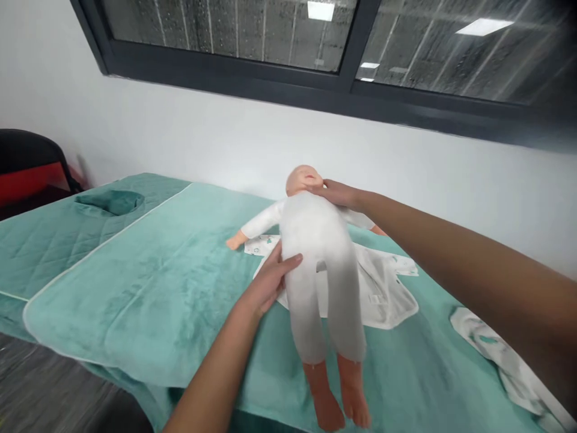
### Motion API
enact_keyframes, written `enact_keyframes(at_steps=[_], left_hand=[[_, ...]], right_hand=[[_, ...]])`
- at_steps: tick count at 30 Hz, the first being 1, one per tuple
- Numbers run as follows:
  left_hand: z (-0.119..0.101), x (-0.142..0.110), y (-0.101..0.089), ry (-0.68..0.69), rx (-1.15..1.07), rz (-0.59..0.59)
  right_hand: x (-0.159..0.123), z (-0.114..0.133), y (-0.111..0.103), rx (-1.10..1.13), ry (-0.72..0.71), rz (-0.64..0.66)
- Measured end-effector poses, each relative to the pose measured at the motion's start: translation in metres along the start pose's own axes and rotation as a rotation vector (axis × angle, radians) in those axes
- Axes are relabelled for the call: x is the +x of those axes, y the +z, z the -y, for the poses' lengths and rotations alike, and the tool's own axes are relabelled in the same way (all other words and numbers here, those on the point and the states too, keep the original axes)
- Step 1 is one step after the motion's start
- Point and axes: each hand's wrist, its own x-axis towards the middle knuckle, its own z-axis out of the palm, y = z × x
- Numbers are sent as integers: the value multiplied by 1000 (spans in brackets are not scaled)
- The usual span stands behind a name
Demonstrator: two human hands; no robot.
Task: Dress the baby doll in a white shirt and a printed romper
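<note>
A baby doll [315, 234] with a white cloth body and bare plastic head, hands and feet is face up, its feet toward me. Under its torso a white printed baby shirt [387, 294] is spread out with its sleeves to the sides. My left hand [273, 276] grips the doll at the hip, thumb on top and the other fingers partly hidden beneath. At the doll's neck is my right hand [333, 193], its fingers curled behind the neck and head and partly hidden. Whether the doll's back touches the shirt I cannot tell.
A teal blanket [148, 282] covers the padded table, which has a face hole [110, 203] at the left. White printed clothing [491, 349] lies at the right edge. A red and black chair [33, 174] stands far left. Behind are a wall and a dark-framed window [225, 66].
</note>
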Motion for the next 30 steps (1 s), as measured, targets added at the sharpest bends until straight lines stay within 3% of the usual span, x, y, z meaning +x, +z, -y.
enact_keyframes(at_steps=[2,5,8,11,15,18,20,23,25,27,30], left_hand=[[23,-2,19,-48,-6,68],[52,0,34,-116,23,109],[70,6,39,-158,59,91],[76,11,39,-168,70,73],[79,14,36,-179,48,63],[82,14,35,-176,20,50],[84,13,35,-178,13,44],[80,15,34,-207,54,32],[73,20,28,-225,200,32],[63,29,17,-160,470,13],[53,45,-6,159,980,-159]], right_hand=[[-36,-24,-7,17,21,10],[-72,-68,-9,6,119,-95],[-86,-112,-3,-27,292,-172],[-86,-136,2,-147,284,-137],[-80,-125,4,-583,105,-245],[-69,-98,18,-699,-126,-274],[-58,-82,37,-650,-255,-166],[-38,-67,69,-636,-372,128],[-25,-62,86,-681,-368,270],[-15,-61,97,-704,-321,325],[-8,-67,100,-628,-261,279]])
